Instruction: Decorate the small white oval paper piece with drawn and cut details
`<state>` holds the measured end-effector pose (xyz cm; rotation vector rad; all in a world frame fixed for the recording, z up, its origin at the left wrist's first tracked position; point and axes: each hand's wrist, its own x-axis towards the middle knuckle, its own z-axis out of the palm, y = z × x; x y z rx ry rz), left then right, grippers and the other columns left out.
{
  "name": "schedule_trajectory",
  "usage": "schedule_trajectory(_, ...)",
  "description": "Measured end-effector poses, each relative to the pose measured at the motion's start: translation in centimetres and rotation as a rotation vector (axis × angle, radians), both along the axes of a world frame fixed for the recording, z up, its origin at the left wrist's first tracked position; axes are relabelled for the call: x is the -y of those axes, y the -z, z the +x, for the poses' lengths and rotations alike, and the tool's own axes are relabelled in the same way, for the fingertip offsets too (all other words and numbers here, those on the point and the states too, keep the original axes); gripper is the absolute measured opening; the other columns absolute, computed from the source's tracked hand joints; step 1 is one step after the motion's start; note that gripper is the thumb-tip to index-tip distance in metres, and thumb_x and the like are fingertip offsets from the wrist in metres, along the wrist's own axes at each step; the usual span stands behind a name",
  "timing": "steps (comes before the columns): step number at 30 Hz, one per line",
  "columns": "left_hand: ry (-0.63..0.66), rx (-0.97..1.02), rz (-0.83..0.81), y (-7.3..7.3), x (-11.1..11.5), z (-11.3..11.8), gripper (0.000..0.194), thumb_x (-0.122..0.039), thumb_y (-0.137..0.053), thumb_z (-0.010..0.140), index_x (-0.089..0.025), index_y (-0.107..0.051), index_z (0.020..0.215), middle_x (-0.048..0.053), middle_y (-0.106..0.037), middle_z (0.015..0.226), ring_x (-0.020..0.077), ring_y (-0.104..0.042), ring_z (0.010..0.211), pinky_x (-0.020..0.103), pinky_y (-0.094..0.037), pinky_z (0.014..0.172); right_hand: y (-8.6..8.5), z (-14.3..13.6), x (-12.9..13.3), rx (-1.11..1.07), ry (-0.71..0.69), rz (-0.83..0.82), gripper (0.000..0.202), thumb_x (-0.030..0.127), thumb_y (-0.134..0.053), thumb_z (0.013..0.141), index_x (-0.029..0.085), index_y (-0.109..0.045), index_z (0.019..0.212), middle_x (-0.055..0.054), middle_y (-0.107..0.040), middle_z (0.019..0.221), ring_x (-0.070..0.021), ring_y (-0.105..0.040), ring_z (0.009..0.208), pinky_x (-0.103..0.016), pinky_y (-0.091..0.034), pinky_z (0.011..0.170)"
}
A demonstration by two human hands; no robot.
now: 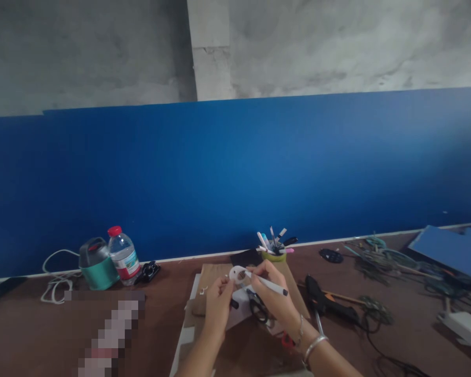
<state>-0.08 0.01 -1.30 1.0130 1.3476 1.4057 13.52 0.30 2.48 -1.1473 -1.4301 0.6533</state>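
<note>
My right hand (272, 293) grips a white marker (273, 286) with a black end, its tip against a small white rounded paper cutout (234, 272). Pinched in my left hand (219, 301) is the edge of that cutout, which bears a dark spot. A short black piece (234, 303), perhaps the marker's cap, pokes out by my left fingers. Beneath my hands lie white paper (239, 311), dark-handled scissors (259, 310) and a cardboard sheet (214, 273). A red-handled item (287, 340) shows partly under my right wrist.
Behind my hands stands a yellow-green pen cup (275, 256) full of pens. To the right lie a black glue gun (325, 303), tangled cords (377, 256) and a white power strip (465, 330). A water bottle (124, 256) and teal container (99, 272) stand left.
</note>
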Motion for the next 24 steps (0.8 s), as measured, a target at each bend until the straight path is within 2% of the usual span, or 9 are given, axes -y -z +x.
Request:
schedule_trajectory(7, 0.025, 0.016, 0.022, -0.29, -0.01, -0.02, 0.035, -0.052, -0.062, 0.065, -0.017, -0.058, 0.067, -0.007, -0.04, 0.048, 0.0077, -0.037, 0.044, 0.016, -0.026, 0.04, -0.15, 0.02, -0.05, 0.026, 0.05, -0.013, 0.013, 0.023, -0.055, 0.068, 0.021, -0.045, 0.059, 0.003, -0.056, 0.057, -0.0138, -0.051, 0.056, -0.023, -0.037, 0.054)
schedule_trajectory(13, 0.011, 0.049, 0.01, -0.39, 0.06, 0.06, 0.031, -0.047, -0.063, 0.066, -0.017, -0.057, 0.068, -0.007, -0.04, 0.047, 0.0075, -0.036, 0.044, 0.016, -0.025, 0.04, 0.03, 0.33, -0.35, 0.004, 0.075, 0.011, 0.015, 0.022, -0.053, 0.068, 0.022, -0.042, 0.057, 0.006, -0.048, 0.051, -0.0128, -0.045, 0.053, -0.024, -0.037, 0.056)
schedule_trajectory(19, -0.014, -0.006, 0.035, -0.02, -0.16, -0.16, 0.03, -0.046, -0.061, 0.068, -0.016, -0.056, 0.064, -0.008, -0.036, 0.046, 0.007, -0.034, 0.044, 0.016, -0.024, 0.04, -0.09, 0.1, -0.07, -0.01, 0.025, 0.015, 0.012, 0.022, -0.053, 0.069, 0.021, -0.044, 0.06, 0.004, -0.051, 0.055, -0.0126, -0.047, 0.055, -0.023, -0.038, 0.055)
schedule_trajectory(24, -0.018, 0.021, 0.032, 0.03, -0.24, -0.07, 0.035, -0.051, -0.063, 0.063, -0.016, -0.057, 0.065, -0.008, -0.037, 0.044, 0.0073, -0.035, 0.04, 0.017, -0.026, 0.039, 0.05, -0.06, 0.06, 0.001, -0.002, -0.011, 0.012, 0.019, -0.052, 0.068, 0.021, -0.043, 0.06, 0.004, -0.052, 0.055, -0.0134, -0.05, 0.057, -0.023, -0.04, 0.057)
